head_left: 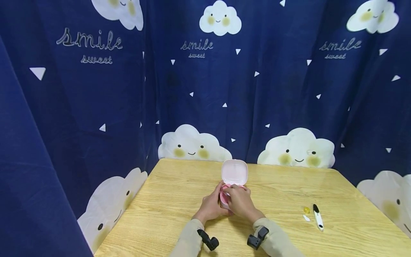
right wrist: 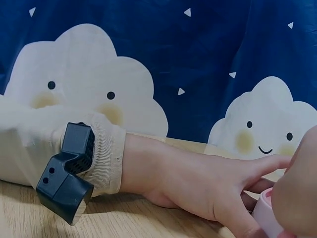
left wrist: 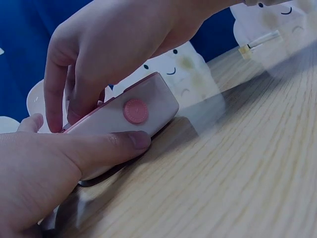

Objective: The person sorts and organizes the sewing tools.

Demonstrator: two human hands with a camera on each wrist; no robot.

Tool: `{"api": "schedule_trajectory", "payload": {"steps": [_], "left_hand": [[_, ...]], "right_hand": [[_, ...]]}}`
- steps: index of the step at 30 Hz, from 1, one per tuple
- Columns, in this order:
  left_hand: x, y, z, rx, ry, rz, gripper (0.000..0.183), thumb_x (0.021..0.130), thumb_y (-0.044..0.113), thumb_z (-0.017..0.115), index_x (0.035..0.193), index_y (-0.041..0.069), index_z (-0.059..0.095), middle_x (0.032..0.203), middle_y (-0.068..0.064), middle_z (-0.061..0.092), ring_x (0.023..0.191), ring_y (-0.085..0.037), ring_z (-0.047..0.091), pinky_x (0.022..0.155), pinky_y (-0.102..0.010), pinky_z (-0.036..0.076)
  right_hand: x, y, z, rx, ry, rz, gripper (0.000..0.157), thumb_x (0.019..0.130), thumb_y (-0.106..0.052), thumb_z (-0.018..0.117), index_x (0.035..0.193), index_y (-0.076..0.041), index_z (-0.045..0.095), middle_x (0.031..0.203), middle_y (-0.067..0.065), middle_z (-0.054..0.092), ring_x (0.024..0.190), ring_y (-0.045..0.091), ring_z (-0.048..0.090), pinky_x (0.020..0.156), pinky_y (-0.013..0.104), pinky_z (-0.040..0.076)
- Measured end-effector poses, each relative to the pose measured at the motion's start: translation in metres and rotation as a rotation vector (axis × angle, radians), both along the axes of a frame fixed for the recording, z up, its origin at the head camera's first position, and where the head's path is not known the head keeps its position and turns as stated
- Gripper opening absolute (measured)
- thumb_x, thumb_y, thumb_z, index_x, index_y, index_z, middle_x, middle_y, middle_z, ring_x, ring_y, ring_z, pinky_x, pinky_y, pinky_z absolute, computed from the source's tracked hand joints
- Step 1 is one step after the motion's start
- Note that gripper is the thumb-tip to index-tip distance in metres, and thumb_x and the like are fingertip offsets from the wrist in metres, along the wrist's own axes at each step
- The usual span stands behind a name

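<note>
A small pink hinged case (head_left: 224,202) stands on the table with its lid (head_left: 234,172) raised at the back. On its front, a round pink button (left wrist: 135,111) shows in the left wrist view. My left hand (head_left: 212,206) grips the case from the left, thumb along the front wall and fingers behind. From the right, my right hand (head_left: 240,200) reaches over the rim, its bent fingers (left wrist: 55,106) pointing down into the case. Something whitish shows by those fingertips in the head view; I cannot tell whether they pinch it.
Right of my hands, a slim white tool with a black end (head_left: 318,217) lies on the wooden table (head_left: 179,178). Beside it are a small yellow piece (head_left: 307,210) and a small white piece (head_left: 306,217). A blue curtain (head_left: 205,82) with clouds hangs behind the table.
</note>
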State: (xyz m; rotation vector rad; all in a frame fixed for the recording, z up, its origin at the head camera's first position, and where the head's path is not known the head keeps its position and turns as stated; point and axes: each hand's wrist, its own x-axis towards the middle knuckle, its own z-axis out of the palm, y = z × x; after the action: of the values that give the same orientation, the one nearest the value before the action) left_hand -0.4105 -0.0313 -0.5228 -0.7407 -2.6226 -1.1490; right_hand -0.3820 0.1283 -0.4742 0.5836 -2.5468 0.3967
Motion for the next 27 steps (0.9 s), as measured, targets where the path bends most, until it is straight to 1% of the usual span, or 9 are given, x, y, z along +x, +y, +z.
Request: {"api": "schedule_trajectory", "payload": {"steps": [6,10,13,18,21,27], "left_hand": [[0.0012,-0.0006,0.0009,0.008,-0.006,-0.005,0.129,0.066,0.047,0.097,0.167,0.019,0.02,0.159,-0.002,0.045,0.138,-0.028,0.05,0.109,-0.062,0.032],[0.002,-0.0005,0.0016,0.006,-0.015,-0.006,0.129,0.067,0.047,0.096,0.167,0.019,0.019,0.159,-0.003,0.045,0.139,-0.029,0.049,0.11,-0.062,0.031],[0.002,-0.0004,0.0017,0.006,-0.02,-0.007,0.129,0.067,0.047,0.096,0.167,0.02,0.019,0.16,-0.002,0.045,0.139,-0.029,0.049,0.11,-0.062,0.031],[0.0025,-0.0009,0.0027,0.003,-0.009,-0.004,0.129,0.067,0.047,0.096,0.167,0.019,0.02,0.159,-0.003,0.045,0.138,-0.028,0.05,0.11,-0.062,0.032],[0.0023,-0.0009,0.003,0.001,0.0,-0.001,0.129,0.067,0.046,0.096,0.167,0.018,0.02,0.159,-0.004,0.045,0.137,-0.029,0.051,0.109,-0.062,0.033],[0.0011,-0.0005,0.0014,-0.002,-0.006,-0.005,0.129,0.067,0.046,0.096,0.167,0.02,0.019,0.16,-0.001,0.045,0.138,-0.028,0.05,0.109,-0.061,0.033]], "right_hand": [[-0.0013,-0.0024,0.001,0.025,0.02,-0.007,0.017,0.076,-0.01,0.084,0.091,-0.014,0.078,0.084,0.0,0.065,0.087,0.023,0.062,0.088,0.07,0.043],[-0.0013,-0.0024,0.0018,0.029,0.01,-0.005,0.017,0.075,-0.009,0.085,0.09,-0.013,0.077,0.084,0.0,0.063,0.086,0.024,0.062,0.087,0.07,0.043],[-0.0022,-0.0012,0.0018,0.029,0.0,-0.011,0.02,0.075,-0.007,0.083,0.092,-0.014,0.078,0.085,0.0,0.063,0.087,0.023,0.061,0.084,0.068,0.044],[-0.005,0.0027,0.0003,-0.002,-0.04,-0.017,0.026,0.078,-0.002,0.079,0.1,-0.017,0.079,0.089,-0.002,0.062,0.09,0.021,0.06,0.082,0.064,0.043],[-0.0055,0.0043,0.0003,-0.023,-0.061,-0.015,0.029,0.08,-0.002,0.077,0.104,-0.018,0.079,0.092,-0.001,0.063,0.092,0.021,0.06,0.081,0.063,0.044],[-0.0047,0.0059,0.0008,-0.039,-0.107,-0.019,0.026,0.085,-0.006,0.077,0.108,-0.019,0.078,0.096,0.001,0.065,0.093,0.023,0.062,0.079,0.062,0.045]]}}
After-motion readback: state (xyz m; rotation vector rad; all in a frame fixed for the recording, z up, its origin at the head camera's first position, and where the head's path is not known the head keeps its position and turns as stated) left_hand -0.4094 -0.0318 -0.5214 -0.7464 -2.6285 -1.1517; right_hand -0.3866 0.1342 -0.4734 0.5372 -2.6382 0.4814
